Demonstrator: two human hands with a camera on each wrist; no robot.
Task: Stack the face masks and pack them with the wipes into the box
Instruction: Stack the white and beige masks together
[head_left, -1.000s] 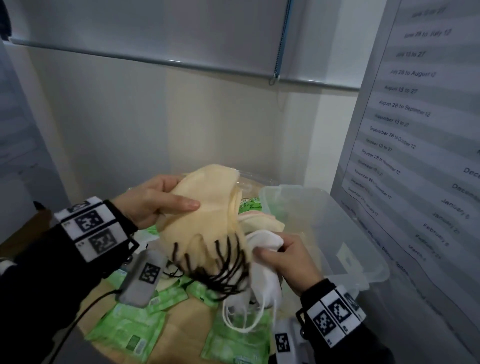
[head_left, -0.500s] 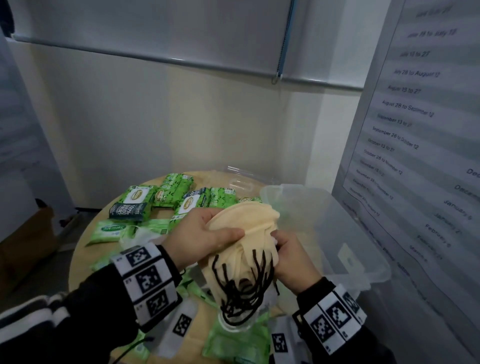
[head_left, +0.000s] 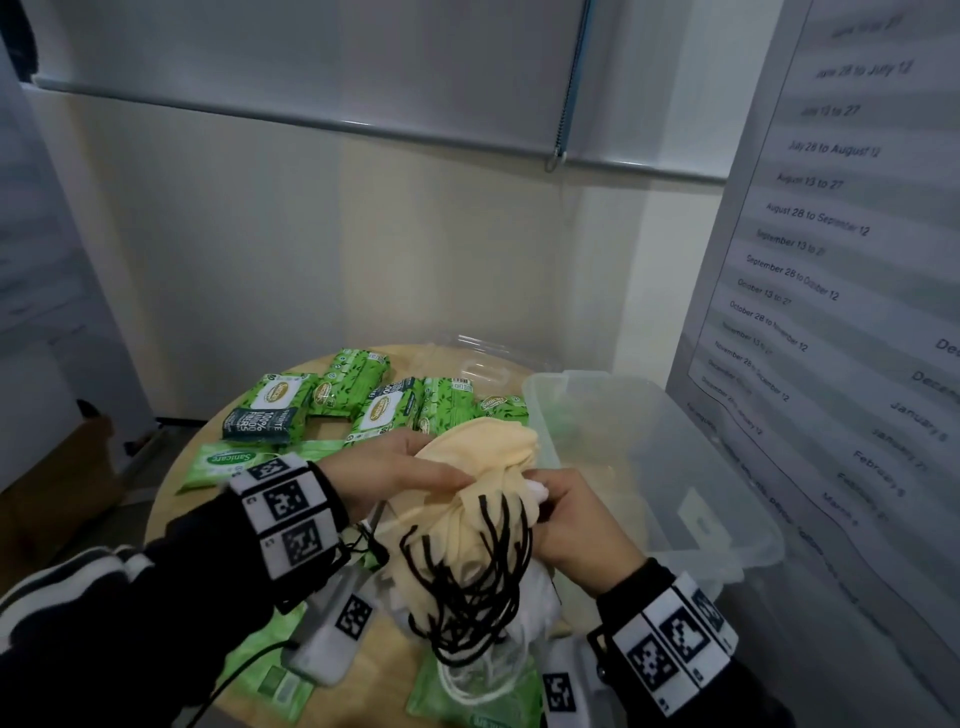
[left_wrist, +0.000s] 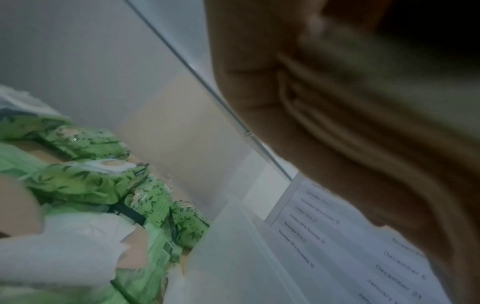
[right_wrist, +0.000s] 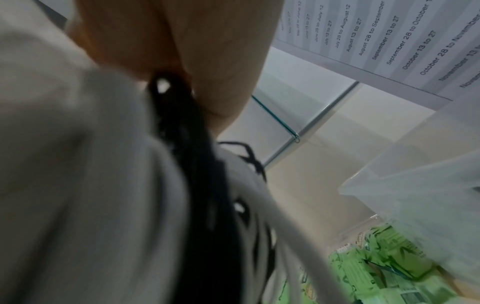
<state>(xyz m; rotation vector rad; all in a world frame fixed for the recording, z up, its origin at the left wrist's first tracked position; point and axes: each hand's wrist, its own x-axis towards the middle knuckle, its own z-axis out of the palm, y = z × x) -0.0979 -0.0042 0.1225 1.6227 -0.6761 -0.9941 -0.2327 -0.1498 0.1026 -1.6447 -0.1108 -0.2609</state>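
Observation:
A bundle of cream face masks (head_left: 483, 467) with black ear loops (head_left: 467, 587) hangs above the round wooden table (head_left: 166, 499). My left hand (head_left: 400, 473) grips the bundle from the left, thumb laid across it. My right hand (head_left: 571, 519) holds its right side together with white masks (head_left: 535, 608), whose white loops dangle below. The left wrist view is filled by the cream masks (left_wrist: 363, 123). White masks (right_wrist: 78, 164) and black loops (right_wrist: 197, 185) fill the right wrist view. Green wipe packs (head_left: 358, 384) lie on the table. The clear plastic box (head_left: 727, 519) stands at right.
More green wipe packs (head_left: 218, 460) lie near my left wrist and under the masks at the table's front. A clear lid (head_left: 467, 358) lies behind the box. A poster board with printed dates (head_left: 831, 260) stands close on the right.
Both hands came together and lowered the cream masks, now bunched with the white masks. The left arm moved right and down, uncovering the wipe packs at the back.

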